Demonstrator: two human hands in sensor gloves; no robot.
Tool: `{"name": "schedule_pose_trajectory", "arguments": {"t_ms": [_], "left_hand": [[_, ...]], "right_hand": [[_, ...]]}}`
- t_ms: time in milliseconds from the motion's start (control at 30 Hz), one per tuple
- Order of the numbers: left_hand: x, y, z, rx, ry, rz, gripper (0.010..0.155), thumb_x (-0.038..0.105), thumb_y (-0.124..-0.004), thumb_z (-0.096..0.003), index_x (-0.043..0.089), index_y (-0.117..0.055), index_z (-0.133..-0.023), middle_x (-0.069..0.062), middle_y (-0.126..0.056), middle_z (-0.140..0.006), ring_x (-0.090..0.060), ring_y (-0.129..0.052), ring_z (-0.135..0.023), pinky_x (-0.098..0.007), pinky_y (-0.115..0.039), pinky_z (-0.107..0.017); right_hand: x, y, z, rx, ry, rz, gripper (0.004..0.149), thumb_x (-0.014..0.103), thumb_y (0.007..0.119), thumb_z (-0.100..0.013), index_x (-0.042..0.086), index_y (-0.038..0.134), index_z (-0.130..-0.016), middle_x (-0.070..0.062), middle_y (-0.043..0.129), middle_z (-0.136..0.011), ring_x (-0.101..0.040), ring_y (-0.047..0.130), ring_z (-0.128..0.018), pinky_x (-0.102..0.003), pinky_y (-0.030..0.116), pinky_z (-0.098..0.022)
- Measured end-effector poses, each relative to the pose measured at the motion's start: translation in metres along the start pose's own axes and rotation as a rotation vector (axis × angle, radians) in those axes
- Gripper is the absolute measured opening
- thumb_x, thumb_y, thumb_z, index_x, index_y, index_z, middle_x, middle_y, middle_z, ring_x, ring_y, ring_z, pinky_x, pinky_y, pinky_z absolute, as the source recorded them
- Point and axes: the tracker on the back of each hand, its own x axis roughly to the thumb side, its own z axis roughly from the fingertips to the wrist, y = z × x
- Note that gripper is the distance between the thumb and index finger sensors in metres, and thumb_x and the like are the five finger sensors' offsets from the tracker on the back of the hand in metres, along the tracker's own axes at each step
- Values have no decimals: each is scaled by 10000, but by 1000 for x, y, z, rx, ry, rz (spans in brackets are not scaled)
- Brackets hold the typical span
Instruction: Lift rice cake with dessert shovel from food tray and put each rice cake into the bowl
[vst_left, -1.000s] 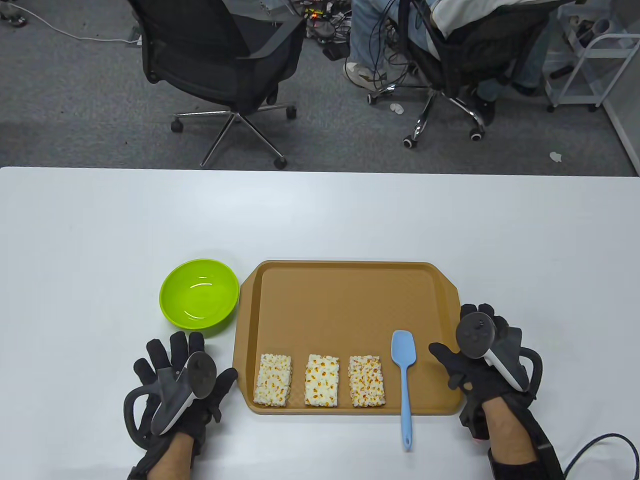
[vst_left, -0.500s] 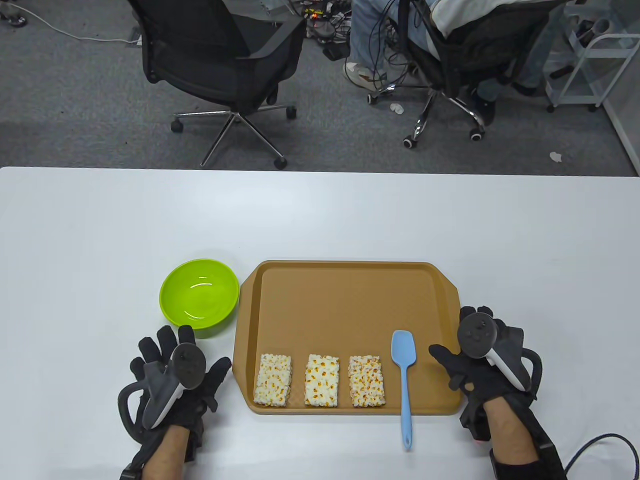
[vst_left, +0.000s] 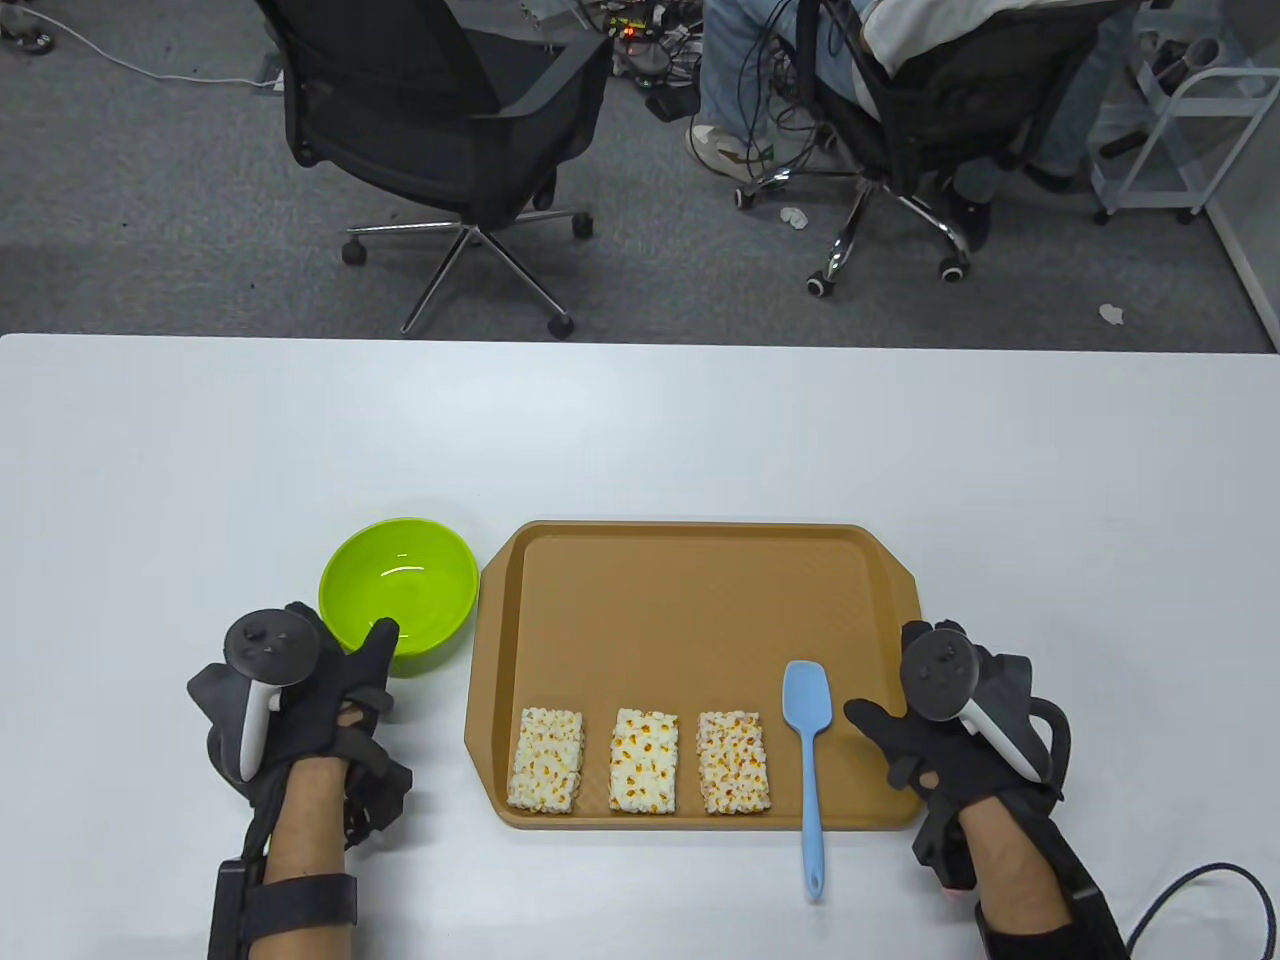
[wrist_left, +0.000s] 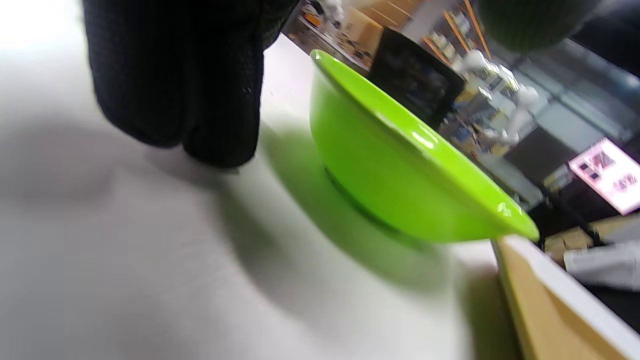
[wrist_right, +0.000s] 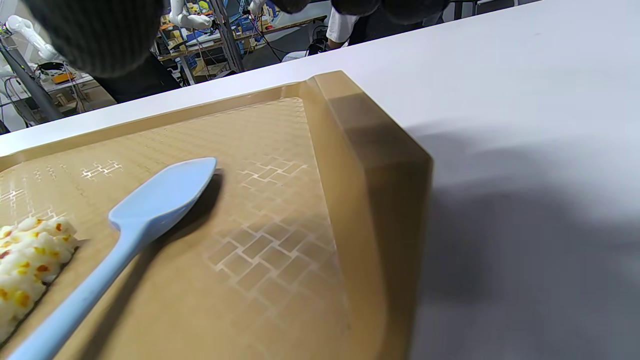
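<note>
Lying ungrasped at lower right, the dessert shovel (vst_left: 808, 740) is being approached by the open right grip (vst_left: 940, 720), while the bowl (vst_left: 398, 590) is being touched by the left grip (vst_left: 300, 690), its fingers unclear.

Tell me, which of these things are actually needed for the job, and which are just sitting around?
Needed for the job:
- three rice cakes in a row
- brown food tray
- blue dessert shovel, untouched
- green bowl, nothing in it
- left hand by the bowl, right hand by the tray

Just around:
- white table
- office chairs
- floor cables
</note>
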Motion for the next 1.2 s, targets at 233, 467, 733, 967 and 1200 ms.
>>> {"name": "schedule_pose_trajectory", "arguments": {"t_ms": [233, 467, 733, 967, 1200], "left_hand": [[-13, -20, -15, -98, 62, 281, 984, 624, -714, -465, 68, -101, -996, -262, -478, -1105, -322, -1070, -576, -405, -931, -344], [-23, -23, -18, -82, 93, 477, 870, 469, -764, -500, 152, -149, -1027, -185, -520, -1119, -291, -1083, -553, -376, -942, -333], [-24, -32, -23, -27, 109, 525, 722, 310, -734, -513, 162, -267, -1043, -179, -596, -1091, -274, -1110, -518, -349, -970, -317], [-28, -32, -23, -24, 120, 601, 675, 277, -758, -509, 159, -366, -1046, -191, -638, -1070, -298, -1133, -442, -345, -986, -273], [-24, -29, -19, -30, 85, 664, 654, 258, -745, -507, 165, -385, -1044, -180, -640, -1068, -306, -1137, -409, -350, -988, -252]], "right_hand": [[1, 0, 0, 2, 16, 16, 952, 657, 632, -347, 170, 239, -1066, -188, 216, -1126, -514, 323, -1020, -677, 339, -696], [3, 3, 0, 20, 16, 28, 949, 653, 632, -350, 168, 239, -1064, -192, 218, -1125, -514, 339, -1019, -676, 350, -696], [5, 5, 0, 24, 10, 36, 947, 651, 632, -350, 168, 240, -1064, -192, 227, -1124, -512, 363, -1015, -675, 361, -696], [5, 6, -3, 12, -5, 12, 945, 650, 634, -349, 170, 241, -1061, -194, 239, -1123, -507, 400, -1016, -675, 401, -694], [5, 5, -6, -37, -114, -161, 950, 663, 621, -333, 182, 238, -1056, -163, 222, -1124, -498, 374, -1023, -658, 394, -703]]}}
